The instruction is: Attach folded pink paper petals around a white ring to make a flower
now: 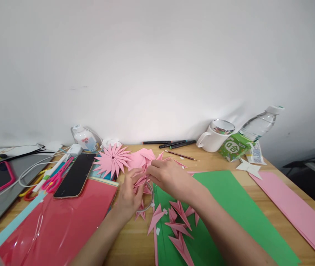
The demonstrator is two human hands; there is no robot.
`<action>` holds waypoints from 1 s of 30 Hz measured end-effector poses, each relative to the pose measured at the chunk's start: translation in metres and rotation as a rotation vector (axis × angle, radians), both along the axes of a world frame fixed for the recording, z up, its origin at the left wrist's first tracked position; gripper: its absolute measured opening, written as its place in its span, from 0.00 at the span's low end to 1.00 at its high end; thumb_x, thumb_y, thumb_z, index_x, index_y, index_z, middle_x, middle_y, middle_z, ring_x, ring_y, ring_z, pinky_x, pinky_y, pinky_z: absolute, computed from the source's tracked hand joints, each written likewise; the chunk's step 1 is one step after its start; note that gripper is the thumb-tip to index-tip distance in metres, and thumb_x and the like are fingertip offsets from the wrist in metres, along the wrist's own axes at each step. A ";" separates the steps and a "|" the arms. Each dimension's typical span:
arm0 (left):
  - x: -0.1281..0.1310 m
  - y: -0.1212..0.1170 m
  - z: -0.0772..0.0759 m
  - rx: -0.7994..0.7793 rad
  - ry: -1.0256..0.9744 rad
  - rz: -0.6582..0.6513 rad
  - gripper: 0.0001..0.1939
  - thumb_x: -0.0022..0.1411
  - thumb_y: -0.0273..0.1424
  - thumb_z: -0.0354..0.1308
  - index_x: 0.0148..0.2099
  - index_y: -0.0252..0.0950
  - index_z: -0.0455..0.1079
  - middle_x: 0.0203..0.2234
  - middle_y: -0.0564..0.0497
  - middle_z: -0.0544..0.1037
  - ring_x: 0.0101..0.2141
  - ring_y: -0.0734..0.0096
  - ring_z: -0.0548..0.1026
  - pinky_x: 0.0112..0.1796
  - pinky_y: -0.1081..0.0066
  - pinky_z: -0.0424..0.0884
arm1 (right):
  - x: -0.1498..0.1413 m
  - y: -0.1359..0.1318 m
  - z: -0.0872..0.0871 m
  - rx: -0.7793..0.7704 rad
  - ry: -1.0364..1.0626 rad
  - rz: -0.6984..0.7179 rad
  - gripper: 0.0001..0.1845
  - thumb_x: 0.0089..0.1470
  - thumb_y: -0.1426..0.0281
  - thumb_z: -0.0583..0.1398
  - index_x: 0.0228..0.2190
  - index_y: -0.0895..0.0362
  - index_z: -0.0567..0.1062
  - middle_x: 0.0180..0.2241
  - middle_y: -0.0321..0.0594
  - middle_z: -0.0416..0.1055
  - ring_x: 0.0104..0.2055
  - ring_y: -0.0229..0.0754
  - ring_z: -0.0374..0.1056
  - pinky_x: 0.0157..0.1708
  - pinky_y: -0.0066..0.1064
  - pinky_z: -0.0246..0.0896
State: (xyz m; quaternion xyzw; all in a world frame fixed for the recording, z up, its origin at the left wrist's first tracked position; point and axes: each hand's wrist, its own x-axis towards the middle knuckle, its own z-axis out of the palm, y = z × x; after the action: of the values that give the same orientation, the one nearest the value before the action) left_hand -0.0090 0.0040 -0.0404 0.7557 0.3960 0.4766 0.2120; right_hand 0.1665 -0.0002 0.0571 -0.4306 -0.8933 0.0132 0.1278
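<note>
Over the middle of the table my left hand (131, 192) and my right hand (171, 177) meet, fingertips nearly touching. The left thumb and fingers are closed around a pink folded paper piece (139, 180). My right fingers are bent down and pinched at its upper end; what lies under their tips is partly hidden. Just below the hands is a clear tape roll (152, 199) with pink folded pieces around it. Loose folded pink paper pieces (180, 244) lie on the green paper (221, 207) under my right forearm. A pink pleated paper star (113, 159) sits beyond my left hand.
On the left are red paper (82, 218), a black phone (75, 175), pink scissors (57, 177) and a white bottle (85, 138). Along the wall lie markers (157, 142) and a pencil (181, 154). A white mug (213, 136), green box (235, 147) and water bottle (260, 123) stand right.
</note>
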 end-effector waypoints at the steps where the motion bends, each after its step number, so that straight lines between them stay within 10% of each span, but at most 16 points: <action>1: 0.001 0.000 0.003 -0.032 0.001 -0.005 0.17 0.61 0.25 0.50 0.53 0.38 0.59 0.44 0.44 0.75 0.42 0.67 0.78 0.38 0.70 0.76 | 0.000 0.001 -0.001 -0.010 0.010 -0.005 0.10 0.59 0.76 0.54 0.27 0.61 0.70 0.26 0.38 0.66 0.24 0.34 0.54 0.24 0.27 0.40; 12: 0.000 0.005 0.017 -0.004 0.134 0.081 0.17 0.58 0.26 0.53 0.50 0.39 0.64 0.41 0.50 0.79 0.40 0.68 0.79 0.37 0.73 0.74 | -0.003 0.007 -0.009 -0.055 0.109 0.006 0.08 0.60 0.76 0.53 0.33 0.61 0.73 0.30 0.41 0.69 0.29 0.37 0.62 0.27 0.27 0.48; 18: -0.002 0.009 0.039 -0.086 -0.014 0.408 0.07 0.54 0.31 0.57 0.36 0.35 0.71 0.22 0.56 0.75 0.22 0.75 0.72 0.26 0.76 0.68 | 0.004 0.009 -0.007 -0.290 0.103 -0.161 0.13 0.51 0.83 0.56 0.35 0.59 0.75 0.34 0.42 0.70 0.33 0.39 0.65 0.31 0.26 0.51; 22: -0.003 0.010 0.049 -0.189 -0.155 0.468 0.07 0.53 0.32 0.58 0.29 0.33 0.68 0.18 0.58 0.67 0.21 0.78 0.64 0.24 0.79 0.63 | 0.000 0.009 -0.018 -0.562 -0.121 -0.011 0.22 0.43 0.87 0.55 0.35 0.53 0.78 0.35 0.41 0.69 0.34 0.40 0.66 0.30 0.27 0.50; 30: -0.001 0.005 0.053 -0.231 -0.287 0.470 0.09 0.50 0.34 0.60 0.29 0.33 0.69 0.20 0.57 0.68 0.23 0.77 0.63 0.25 0.78 0.63 | -0.018 0.008 -0.025 -0.520 -0.104 0.123 0.18 0.45 0.79 0.59 0.39 0.54 0.77 0.38 0.43 0.65 0.30 0.38 0.65 0.27 0.26 0.50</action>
State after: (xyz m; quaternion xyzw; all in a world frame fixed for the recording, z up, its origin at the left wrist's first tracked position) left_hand -0.0098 0.0094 0.0130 0.5391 0.5778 0.5662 0.2342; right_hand 0.1482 0.0074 0.0322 -0.3942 -0.8897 0.2277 -0.0341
